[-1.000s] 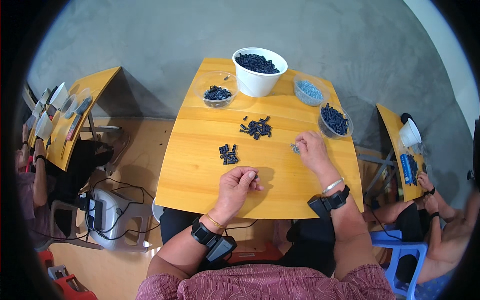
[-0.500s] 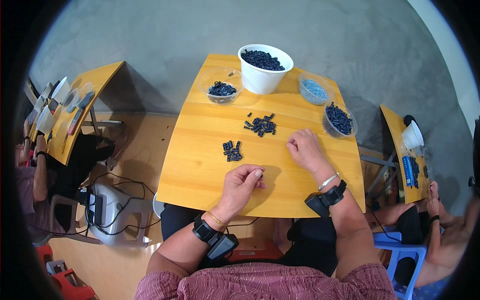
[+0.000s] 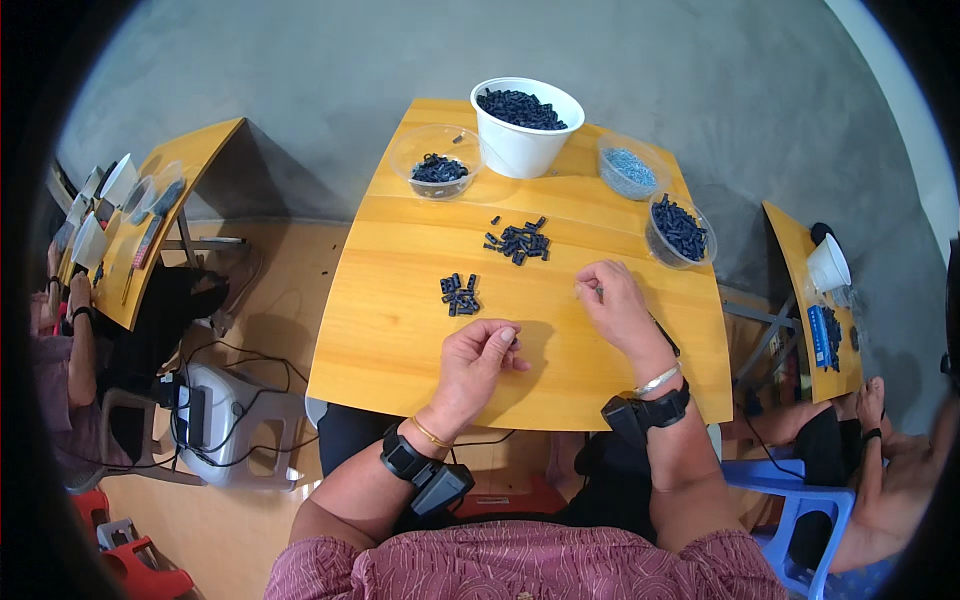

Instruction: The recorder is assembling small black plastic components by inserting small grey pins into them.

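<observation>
My left hand (image 3: pixel 478 362) is closed near the front middle of the table, thumb against fingertips. A small dark piece shows at its thumb tip, mostly hidden. To the right, my right hand (image 3: pixel 612 302) is bent in a pinch just above the wood, and what its fingertips hold, if anything, is too small to make out. A small pile of black plastic pieces (image 3: pixel 461 296) lies just beyond my left hand. Farther off is a looser pile of similar black pieces (image 3: pixel 520 242). Beside my right wrist shows a thin dark rod (image 3: pixel 665 336), partly covered.
Along the table's (image 3: pixel 390 345) far side stand a white bucket (image 3: pixel 522 150) of black pieces, a clear bowl (image 3: pixel 438 190) of black parts, a tub of small silvery-blue pieces (image 3: pixel 630 170) and a bowl of black pieces (image 3: pixel 680 230). People sit at side tables left and right.
My right hand has turned at the wrist, its fingertips now pointing more to the left, and the dark rod has come into sight beside it. My left hand keeps its pinch. The view has shifted slightly.
</observation>
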Tool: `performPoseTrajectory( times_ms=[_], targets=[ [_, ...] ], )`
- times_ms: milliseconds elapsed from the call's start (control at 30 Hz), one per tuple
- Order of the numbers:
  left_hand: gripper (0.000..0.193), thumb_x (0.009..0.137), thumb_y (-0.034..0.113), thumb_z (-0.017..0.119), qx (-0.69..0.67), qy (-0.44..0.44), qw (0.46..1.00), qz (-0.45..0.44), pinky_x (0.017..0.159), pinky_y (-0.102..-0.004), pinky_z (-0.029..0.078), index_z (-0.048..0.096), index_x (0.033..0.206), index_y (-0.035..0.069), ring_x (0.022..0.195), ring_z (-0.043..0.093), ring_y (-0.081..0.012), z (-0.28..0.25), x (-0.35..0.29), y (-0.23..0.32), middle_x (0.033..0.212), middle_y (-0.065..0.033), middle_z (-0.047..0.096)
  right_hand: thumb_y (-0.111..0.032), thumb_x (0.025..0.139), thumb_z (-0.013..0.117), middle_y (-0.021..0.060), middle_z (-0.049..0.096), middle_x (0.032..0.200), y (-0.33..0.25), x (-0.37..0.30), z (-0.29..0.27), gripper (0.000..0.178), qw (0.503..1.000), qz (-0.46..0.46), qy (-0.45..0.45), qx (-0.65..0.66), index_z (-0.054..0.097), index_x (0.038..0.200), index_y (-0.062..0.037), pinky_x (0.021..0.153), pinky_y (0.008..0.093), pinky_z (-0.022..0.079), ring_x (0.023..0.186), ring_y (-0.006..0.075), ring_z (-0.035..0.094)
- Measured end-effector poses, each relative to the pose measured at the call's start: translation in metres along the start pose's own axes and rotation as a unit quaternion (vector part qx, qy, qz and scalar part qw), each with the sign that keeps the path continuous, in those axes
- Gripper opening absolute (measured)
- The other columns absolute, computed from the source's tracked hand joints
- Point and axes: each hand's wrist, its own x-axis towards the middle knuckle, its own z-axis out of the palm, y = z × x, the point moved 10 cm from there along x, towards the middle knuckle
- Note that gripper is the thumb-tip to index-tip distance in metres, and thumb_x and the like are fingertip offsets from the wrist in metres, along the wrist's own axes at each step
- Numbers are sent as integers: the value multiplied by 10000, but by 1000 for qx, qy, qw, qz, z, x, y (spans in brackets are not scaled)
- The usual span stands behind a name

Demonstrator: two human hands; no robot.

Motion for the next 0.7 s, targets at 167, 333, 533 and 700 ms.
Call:
performPoseTrajectory(
  times_ms=[167,333,533,700],
  targets=[
    [179,912,133,463,-42,10,999,-19,731,-328,537,544,920,-26,759,540,-122,0,3,-7,869,-76,558,-30,741,541,139,573,747,39,-2,-5,48,996,76,21,46,554,786,-20,675,372,444,757,302,544],
    [186,915,143,458,-67,20,997,-18,774,-344,530,530,909,-28,818,552,-146,-1,2,-7,907,-98,559,-33,745,545,144,574,739,53,-5,-3,53,993,93,18,69,555,794,-16,670,371,446,764,305,548],
    [187,917,145,454,-47,6,999,-11,791,-337,522,524,899,-27,868,553,-158,1,3,-6,974,-118,549,-37,733,569,147,575,746,10,-3,17,84,998,18,-25,62,549,811,-13,687,375,443,772,312,548],
    [170,916,137,455,-51,-6,998,-24,763,-320,525,526,895,-16,818,564,-153,2,2,-6,940,-107,549,-35,720,586,144,570,770,-16,-10,31,89,996,-26,-71,53,538,792,-17,702,386,434,776,321,538]
  ],
)
